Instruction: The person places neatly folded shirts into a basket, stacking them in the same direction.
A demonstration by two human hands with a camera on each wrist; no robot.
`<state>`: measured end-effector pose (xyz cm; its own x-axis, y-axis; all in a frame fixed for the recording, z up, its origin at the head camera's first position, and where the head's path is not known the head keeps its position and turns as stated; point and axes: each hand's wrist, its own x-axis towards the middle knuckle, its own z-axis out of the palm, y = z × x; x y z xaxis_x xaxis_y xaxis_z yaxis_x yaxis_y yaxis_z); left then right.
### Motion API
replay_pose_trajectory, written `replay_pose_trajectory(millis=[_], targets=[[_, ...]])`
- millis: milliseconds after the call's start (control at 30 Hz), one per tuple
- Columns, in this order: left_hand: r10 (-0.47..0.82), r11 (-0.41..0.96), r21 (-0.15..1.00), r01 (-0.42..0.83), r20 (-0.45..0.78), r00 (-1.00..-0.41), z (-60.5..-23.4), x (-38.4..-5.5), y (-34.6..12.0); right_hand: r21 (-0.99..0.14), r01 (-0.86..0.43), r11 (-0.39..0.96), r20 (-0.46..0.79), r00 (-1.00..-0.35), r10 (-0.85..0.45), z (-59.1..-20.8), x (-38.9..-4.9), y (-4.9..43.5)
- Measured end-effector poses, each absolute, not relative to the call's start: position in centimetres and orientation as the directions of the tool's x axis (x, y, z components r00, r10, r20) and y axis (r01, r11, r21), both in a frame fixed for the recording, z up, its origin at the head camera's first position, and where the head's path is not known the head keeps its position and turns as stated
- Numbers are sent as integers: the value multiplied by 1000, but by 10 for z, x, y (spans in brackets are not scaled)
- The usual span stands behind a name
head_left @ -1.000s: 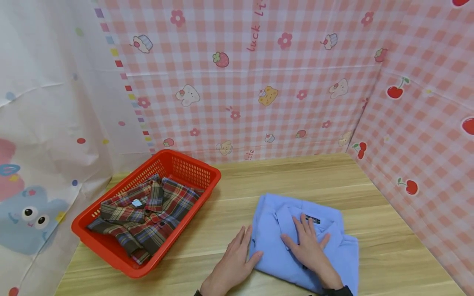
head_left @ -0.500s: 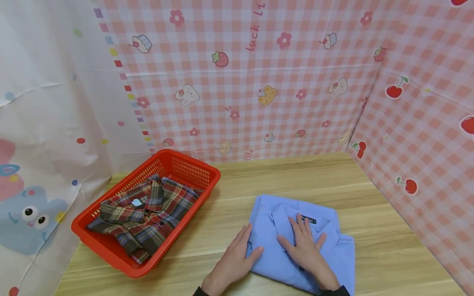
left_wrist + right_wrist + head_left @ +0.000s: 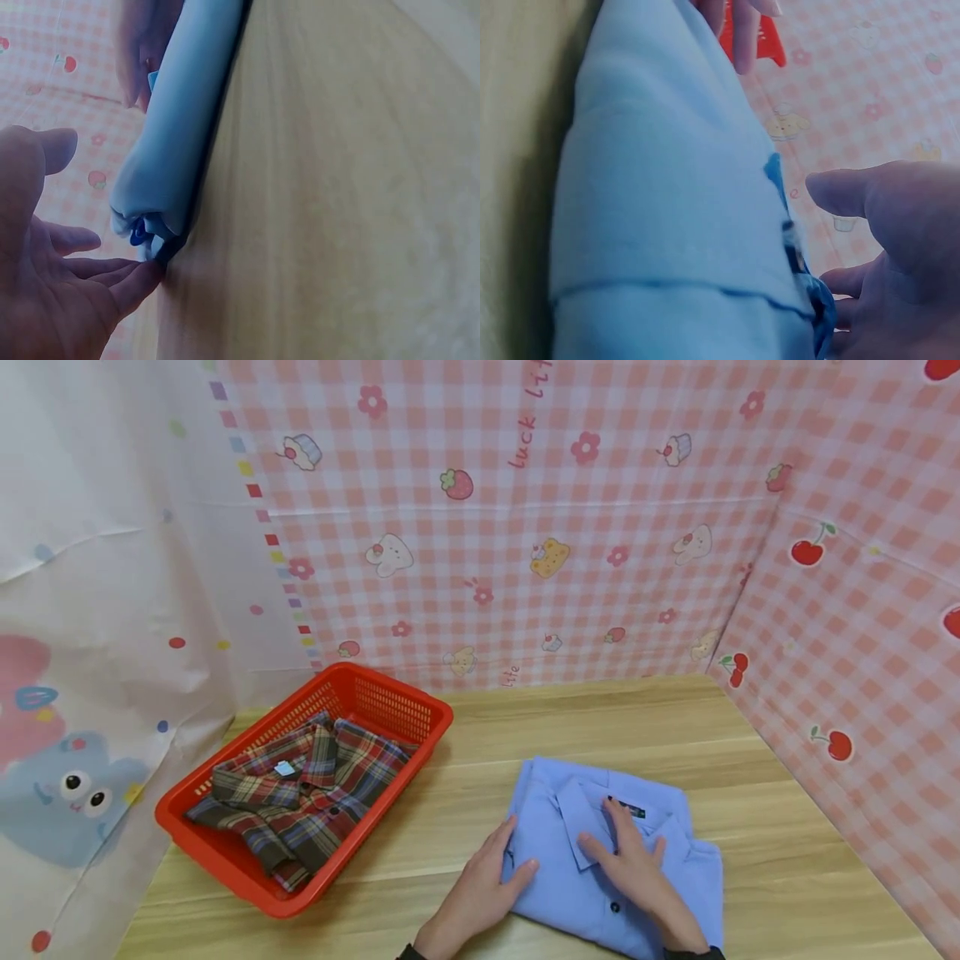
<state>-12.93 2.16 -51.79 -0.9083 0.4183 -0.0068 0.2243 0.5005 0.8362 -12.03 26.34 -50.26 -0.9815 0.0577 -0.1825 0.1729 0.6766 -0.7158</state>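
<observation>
A folded light-blue shirt [image 3: 540, 860] lies on the wooden table, its collar [image 3: 576, 814] and dark neck label [image 3: 633, 810] facing up. My left hand [image 3: 480, 885] is at the shirt's left edge with fingers extended. In the left wrist view, the fingertips of my left hand [image 3: 67, 292] touch the low end of the folded shirt [image 3: 176, 127]. Over the collar is my right hand [image 3: 637, 868], its thumb spread from the fingers. The right wrist view has my right hand [image 3: 915, 247] close against the collar side of the shirt [image 3: 667, 187], gripping nothing; some fingertips are hidden there.
To the left stands a red plastic basket [image 3: 431, 727] with a folded plaid shirt [image 3: 322, 802] inside. Bare wooden tabletop [image 3: 600, 718] shows behind the blue shirt. A pink checked cloth [image 3: 480, 552] hangs at the back and right, a white printed one [image 3: 202, 593] at the left.
My right hand's fingers have drawn closer together over the collar, and a dark button below it shows more fully. The blue shirt shifted slightly left, then the whole head view swung a little.
</observation>
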Motion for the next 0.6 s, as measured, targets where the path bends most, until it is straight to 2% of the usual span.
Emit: replay_pose_trajectory(millis=[200, 367, 600], targets=[[393, 449, 874, 185, -7, -920, -516, -129, 20, -737, 178, 653, -145, -984, 104, -500, -116, 273], [377, 419, 895, 154, -17, -926, -517, -130, 20, -751, 119, 649, -35, -989, 141, -501, -109, 285], [367, 436, 890, 133, -41, -929, -517, -130, 20, -712, 69, 699, 85, -979, 184, -501, -101, 295]])
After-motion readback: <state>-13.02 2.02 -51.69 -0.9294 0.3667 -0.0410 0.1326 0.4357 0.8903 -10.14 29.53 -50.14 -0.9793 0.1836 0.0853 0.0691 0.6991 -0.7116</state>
